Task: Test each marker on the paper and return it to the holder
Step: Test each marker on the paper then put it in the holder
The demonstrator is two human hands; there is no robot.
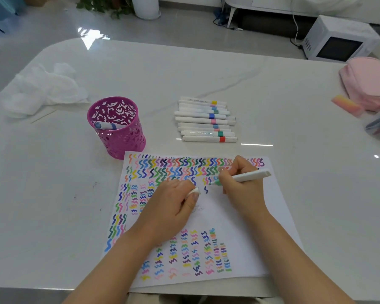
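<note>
A right hand grips a white green-tipped marker, its tip on the squiggle-covered white paper; the left hand pinches a white cap. On the white table, the magenta cut-out holder contains one blue-banded marker.
</note>
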